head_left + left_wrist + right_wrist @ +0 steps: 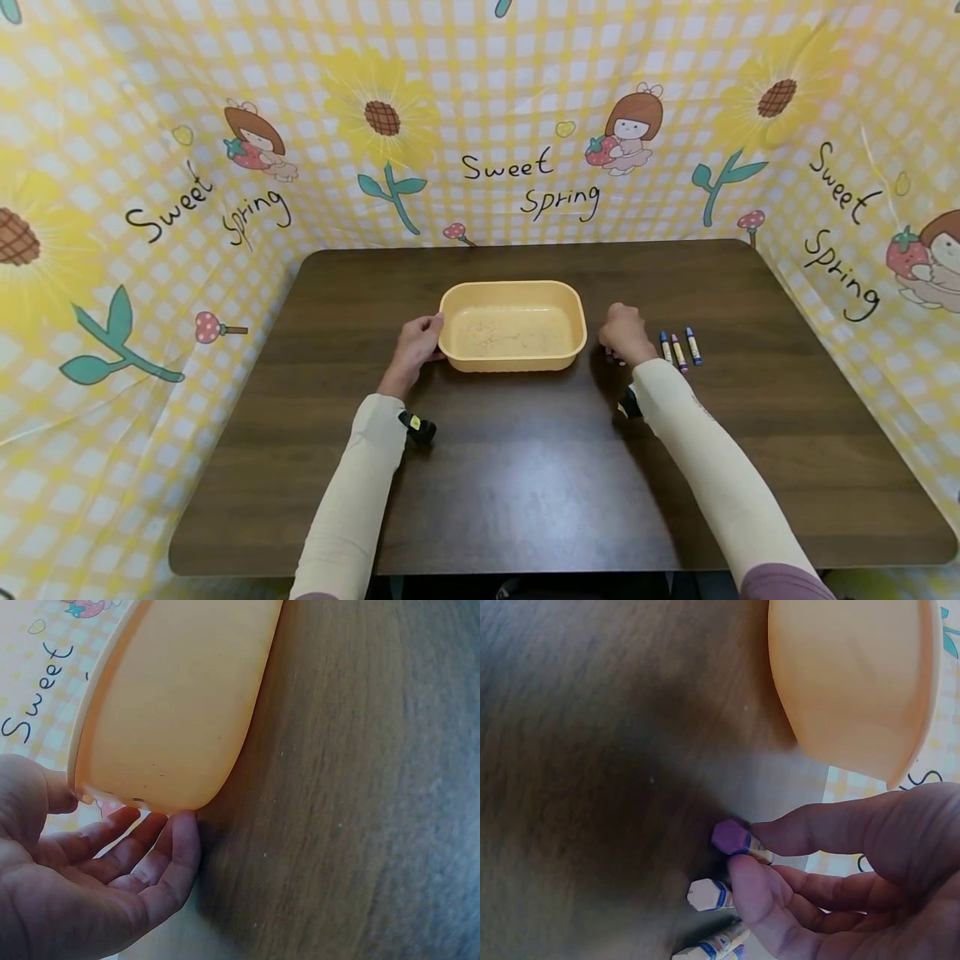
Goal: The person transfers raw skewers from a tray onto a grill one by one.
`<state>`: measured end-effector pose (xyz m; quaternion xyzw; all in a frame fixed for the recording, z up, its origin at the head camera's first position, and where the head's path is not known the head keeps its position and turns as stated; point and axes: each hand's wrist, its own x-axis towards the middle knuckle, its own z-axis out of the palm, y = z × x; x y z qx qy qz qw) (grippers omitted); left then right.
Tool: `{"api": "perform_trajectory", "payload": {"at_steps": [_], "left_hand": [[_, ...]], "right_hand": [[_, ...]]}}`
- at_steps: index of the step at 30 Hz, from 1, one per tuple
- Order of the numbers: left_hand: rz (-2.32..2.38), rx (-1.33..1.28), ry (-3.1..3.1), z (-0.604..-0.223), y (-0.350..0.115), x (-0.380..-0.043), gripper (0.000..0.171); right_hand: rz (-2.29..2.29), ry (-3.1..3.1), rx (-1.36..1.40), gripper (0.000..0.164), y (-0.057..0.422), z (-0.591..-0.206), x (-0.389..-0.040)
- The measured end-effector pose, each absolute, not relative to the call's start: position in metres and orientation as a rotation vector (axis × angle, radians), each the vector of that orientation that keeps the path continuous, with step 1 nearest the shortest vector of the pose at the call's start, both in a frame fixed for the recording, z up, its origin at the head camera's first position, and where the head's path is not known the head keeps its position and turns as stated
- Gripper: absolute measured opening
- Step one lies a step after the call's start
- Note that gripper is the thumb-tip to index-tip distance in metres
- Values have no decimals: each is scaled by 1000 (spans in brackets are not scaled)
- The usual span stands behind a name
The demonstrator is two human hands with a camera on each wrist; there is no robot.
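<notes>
A yellow plastic basin (512,365) rests on the table between the hands. My left hand (414,346) holds its left end. In the left wrist view the thumb lies at the rim and the curled fingertips (184,825) sit against the end wall low down. To the right of the basin, my right hand (627,332) pinches a purple crayon (731,837) between thumb and forefinger, close over the tabletop. Beside it a white-ended crayon (707,895) lies near the fingers. The hand partly hides these crayons in the head view.
Several wrapped crayons lie right of the right hand, among them a blue-ended crayon (693,347). The brown wooden table (517,467) has rounded corners. Behind it and at both sides hangs a yellow checked cloth (495,108) with flowers and lettering.
</notes>
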<state>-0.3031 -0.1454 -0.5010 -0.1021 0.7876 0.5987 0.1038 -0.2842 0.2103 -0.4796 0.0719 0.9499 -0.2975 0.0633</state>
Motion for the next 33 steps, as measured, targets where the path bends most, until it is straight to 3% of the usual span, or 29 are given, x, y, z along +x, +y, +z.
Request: {"api": "perform_trajectory", "payload": {"at_steps": [12, 21, 33], "left_hand": [[1782, -260, 2309, -502, -136, -305, 49], [1768, -271, 2307, -498, -136, -306, 51], [1731, -284, 2280, -509, -136, -298, 52]], "right_hand": [[-853, 2888, 260, 14, 218, -477, -275], [-1037, 3058, 272, 40, 214, -468, -274], [-1235, 3011, 207, 29, 195, -480, -272]]}}
